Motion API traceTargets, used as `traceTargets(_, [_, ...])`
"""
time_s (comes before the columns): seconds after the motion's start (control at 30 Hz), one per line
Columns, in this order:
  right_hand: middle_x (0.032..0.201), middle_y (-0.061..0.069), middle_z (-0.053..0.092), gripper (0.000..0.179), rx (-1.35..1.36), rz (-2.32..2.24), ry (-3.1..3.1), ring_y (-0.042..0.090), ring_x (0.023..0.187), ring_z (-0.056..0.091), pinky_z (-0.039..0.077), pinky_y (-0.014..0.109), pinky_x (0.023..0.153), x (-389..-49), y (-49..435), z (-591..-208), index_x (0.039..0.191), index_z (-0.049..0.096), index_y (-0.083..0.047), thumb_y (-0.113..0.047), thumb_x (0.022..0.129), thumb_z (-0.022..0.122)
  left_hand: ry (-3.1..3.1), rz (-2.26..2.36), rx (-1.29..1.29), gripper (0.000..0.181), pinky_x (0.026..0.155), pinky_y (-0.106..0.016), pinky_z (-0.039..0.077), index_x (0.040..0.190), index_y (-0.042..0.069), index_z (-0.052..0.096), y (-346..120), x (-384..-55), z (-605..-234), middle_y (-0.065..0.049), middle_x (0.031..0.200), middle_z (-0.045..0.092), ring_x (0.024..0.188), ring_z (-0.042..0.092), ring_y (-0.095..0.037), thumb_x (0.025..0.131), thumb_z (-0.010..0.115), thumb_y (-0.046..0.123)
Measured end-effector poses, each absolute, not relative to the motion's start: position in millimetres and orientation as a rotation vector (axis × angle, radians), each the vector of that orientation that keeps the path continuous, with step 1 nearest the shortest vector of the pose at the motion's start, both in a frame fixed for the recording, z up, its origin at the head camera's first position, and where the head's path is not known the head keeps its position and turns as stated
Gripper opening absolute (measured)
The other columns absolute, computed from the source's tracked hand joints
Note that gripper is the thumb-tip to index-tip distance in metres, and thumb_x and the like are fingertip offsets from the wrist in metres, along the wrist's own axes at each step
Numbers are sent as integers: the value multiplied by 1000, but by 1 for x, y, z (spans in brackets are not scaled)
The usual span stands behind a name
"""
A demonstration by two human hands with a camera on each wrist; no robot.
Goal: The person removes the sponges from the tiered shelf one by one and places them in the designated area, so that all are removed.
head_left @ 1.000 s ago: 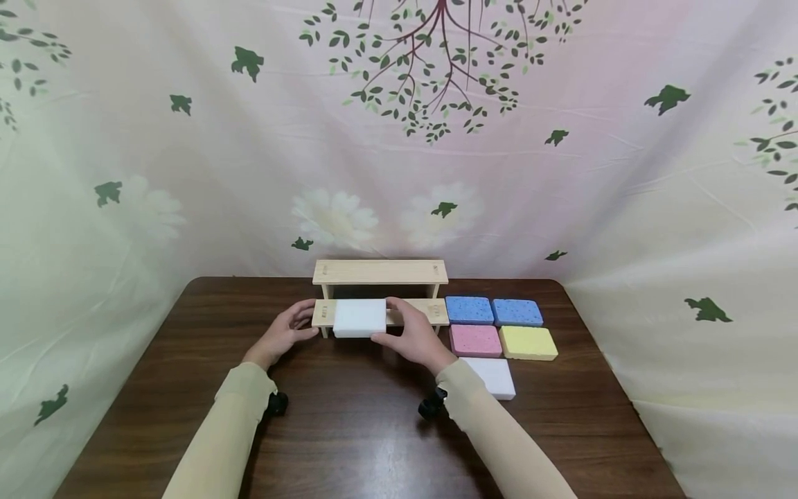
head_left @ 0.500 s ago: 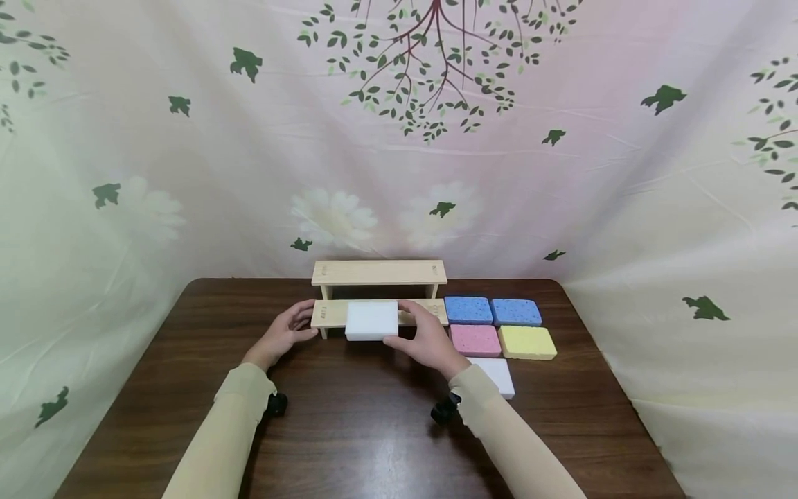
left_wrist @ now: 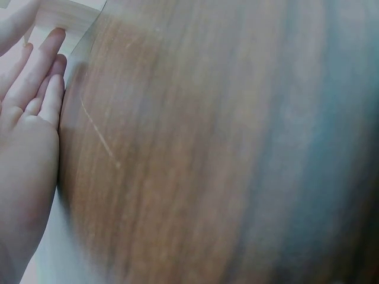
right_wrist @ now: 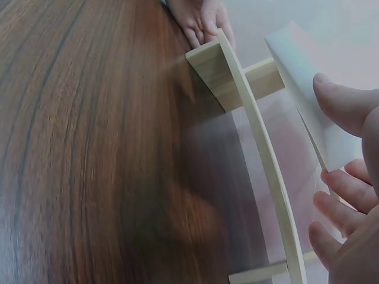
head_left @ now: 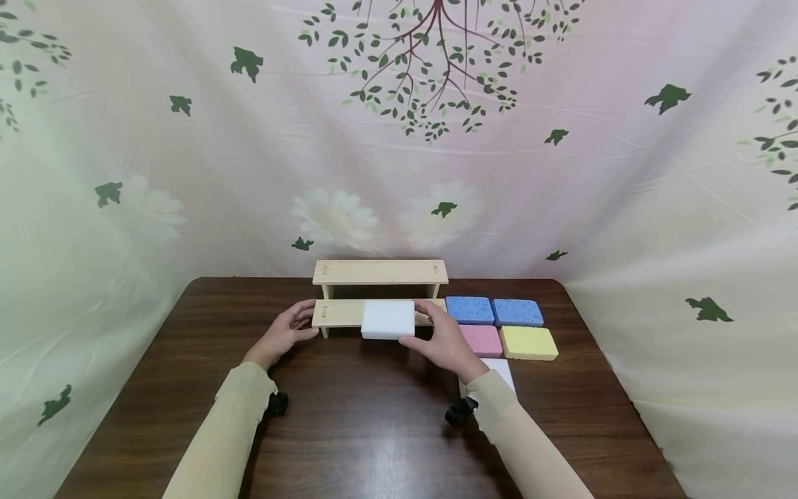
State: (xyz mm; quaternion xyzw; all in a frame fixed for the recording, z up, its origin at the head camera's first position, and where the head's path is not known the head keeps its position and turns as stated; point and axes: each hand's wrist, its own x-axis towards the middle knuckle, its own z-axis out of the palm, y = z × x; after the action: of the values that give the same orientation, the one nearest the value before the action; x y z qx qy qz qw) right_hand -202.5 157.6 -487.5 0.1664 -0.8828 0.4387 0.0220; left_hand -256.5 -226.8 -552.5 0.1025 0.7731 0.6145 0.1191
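Observation:
My right hand [head_left: 439, 341] grips a white sponge block [head_left: 388, 319] by its right end, thumb on the front side and fingers behind. The right wrist view shows this white block held above the lower step of a small two-tier wooden rack [head_left: 343, 313], with a gap between them. My left hand [head_left: 283, 334] holds the left end of that lower step, its thumb by the front corner and its fingers around towards the back. From the left wrist, my left fingers [left_wrist: 44, 77] appear beside the pale wood.
Right of the rack lie two blue sponges [head_left: 469, 310], a pink sponge [head_left: 481, 340] and a yellow sponge [head_left: 528, 343]. Another white block [head_left: 503, 369] is partly hidden under my right wrist. A printed cloth [head_left: 386, 173] hangs behind the dark wooden table [head_left: 361, 430].
My right hand has carried the white block steadily rightward along the lower step. My left hand has stayed at the rack's left end.

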Motion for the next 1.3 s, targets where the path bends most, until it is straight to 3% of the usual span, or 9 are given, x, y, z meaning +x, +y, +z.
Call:
traceTargets(0.47, [150, 6, 59, 87, 499, 1300, -2756, 33, 139, 56, 52, 62, 106, -195, 191, -486, 158, 45, -17, -40, 86, 89, 2256, 1797, 311, 77, 127, -60, 25, 163, 6, 33, -227, -259, -554, -25, 159, 46, 152, 36, -42, 98, 74, 7])
traceTargets(0.8, [150, 11, 58, 88, 457, 1273, -2766, 33, 139, 55, 44, 60, 115, -186, 214, -487, 157, 46, -13, -38, 85, 90, 2263, 1787, 298, 77, 127, -59, 25, 163, 7, 33, -226, -259, -553, -24, 159, 46, 152, 37, -41, 98, 74, 8])
traceTargets(1.0, [151, 11, 58, 87, 390, 1260, -2797, 35, 139, 54, 43, 68, 112, -177, 230, -486, 156, 47, -17, -39, 84, 90, 2277, 1778, 287, 76, 127, -59, 25, 163, 6, 33, -224, -258, -552, -25, 159, 46, 151, 37, -41, 98, 72, 6])
traceTargets(1.3, [152, 14, 56, 89, 324, 1226, -2826, 38, 139, 54, 48, 64, 109, -169, 253, -489, 158, 43, -16, -39, 86, 89, 2255, 1808, 278, 74, 127, -58, 25, 162, 6, 35, -225, -258, -552, -25, 159, 46, 152, 36, -41, 98, 72, 3])
